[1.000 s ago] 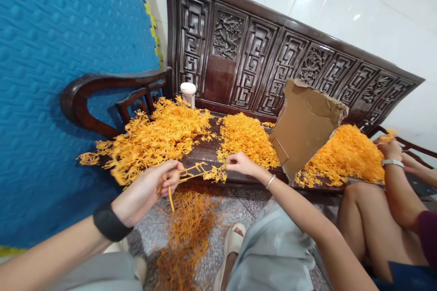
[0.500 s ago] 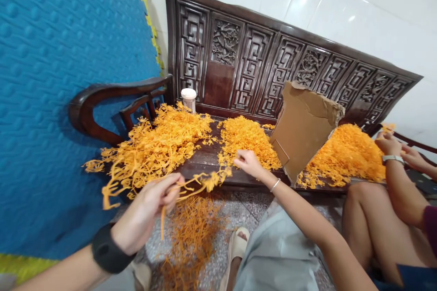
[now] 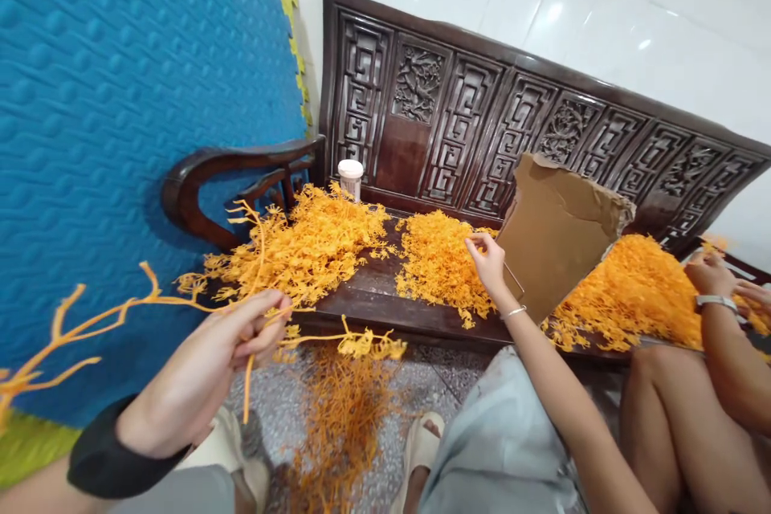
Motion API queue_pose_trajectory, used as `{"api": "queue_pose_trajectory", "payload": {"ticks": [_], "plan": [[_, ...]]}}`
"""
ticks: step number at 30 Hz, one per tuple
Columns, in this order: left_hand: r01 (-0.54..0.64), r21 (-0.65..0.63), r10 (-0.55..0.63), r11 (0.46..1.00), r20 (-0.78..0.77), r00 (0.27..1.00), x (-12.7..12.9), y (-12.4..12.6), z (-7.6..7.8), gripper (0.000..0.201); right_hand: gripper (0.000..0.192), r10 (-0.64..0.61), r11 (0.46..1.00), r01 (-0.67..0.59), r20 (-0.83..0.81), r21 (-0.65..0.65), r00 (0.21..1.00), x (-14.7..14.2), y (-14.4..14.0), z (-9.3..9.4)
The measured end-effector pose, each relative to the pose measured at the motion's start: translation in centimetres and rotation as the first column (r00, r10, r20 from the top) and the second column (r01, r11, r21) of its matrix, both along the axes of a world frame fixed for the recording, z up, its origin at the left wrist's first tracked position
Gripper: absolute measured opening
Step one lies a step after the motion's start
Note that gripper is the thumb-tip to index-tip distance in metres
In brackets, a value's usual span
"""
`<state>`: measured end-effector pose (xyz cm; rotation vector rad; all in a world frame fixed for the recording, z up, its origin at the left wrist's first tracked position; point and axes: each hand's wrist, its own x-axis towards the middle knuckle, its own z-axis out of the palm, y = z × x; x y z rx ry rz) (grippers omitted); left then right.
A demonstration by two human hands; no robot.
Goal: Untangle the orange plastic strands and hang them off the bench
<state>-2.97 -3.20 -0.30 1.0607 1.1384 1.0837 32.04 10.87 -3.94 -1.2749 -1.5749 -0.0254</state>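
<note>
My left hand [image 3: 238, 345] is closed around orange branched plastic stems [image 3: 126, 305]. Long bare branches stick out to the left, and a stem with small flower-like tips [image 3: 361, 344] extends to the right, below the bench's front edge. My right hand [image 3: 487, 263] hovers by the right side of the middle pile of orange plastic pieces [image 3: 437, 257], thumb and fingers pinched; whether anything is between them is hidden. On the bench's left end lies a larger heap of branched orange pieces [image 3: 319, 249], just beyond my left hand.
Dark carved wooden bench [image 3: 373, 289] spans the view. Upright cardboard [image 3: 560, 233] separates the middle pile from a right pile [image 3: 638, 289]. A white-lidded tub [image 3: 350, 177] stands behind the left heap. Bare orange stems [image 3: 340, 426] litter the floor. Another person's hand [image 3: 711, 273] works at far right.
My left hand has moved left and nearer to me, with the held branches swinging out to the left. My right hand has moved right along the middle pile. The whole view has shifted slightly.
</note>
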Motion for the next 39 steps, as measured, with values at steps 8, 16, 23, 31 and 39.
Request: {"api": "queue_pose_trajectory", "payload": {"ticks": [8, 16, 23, 31, 39], "plan": [[-0.005, 0.059, 0.007, 0.998, -0.032, 0.999, 0.6, 0.3, 1.2, 0.045, 0.037, -0.223, 0.975, 0.224, -0.123, -0.009, 0.967, 1.7, 6.9, 3.0], [-0.016, 0.103, 0.023, 0.995, -0.072, 0.997, 0.8, 1.2, 1.0, 0.044, 0.038, -0.141, 0.99, 0.139, -0.054, -0.029, 0.989, 2.0, 8.5, 0.8], [0.024, 0.105, -0.014, 0.994, -0.094, 0.995, 1.3, 2.1, 0.5, 0.044, 0.028, -0.36, 0.922, 0.373, 0.123, -0.108, 0.925, 3.9, 10.4, 1.0], [0.023, 0.129, -0.009, 0.991, -0.109, 0.994, 1.5, 2.5, 0.6, 0.037, 0.018, -0.369, 0.929, 0.368, -0.07, -0.025, 0.927, 3.8, 10.3, 0.7], [-0.049, 0.103, 0.045, 0.993, 0.039, 0.998, 1.6, 2.9, 1.1, 0.027, 0.022, -0.003, 0.997, 0.021, -0.234, 0.073, 0.972, -1.5, 6.3, 2.8]]}}
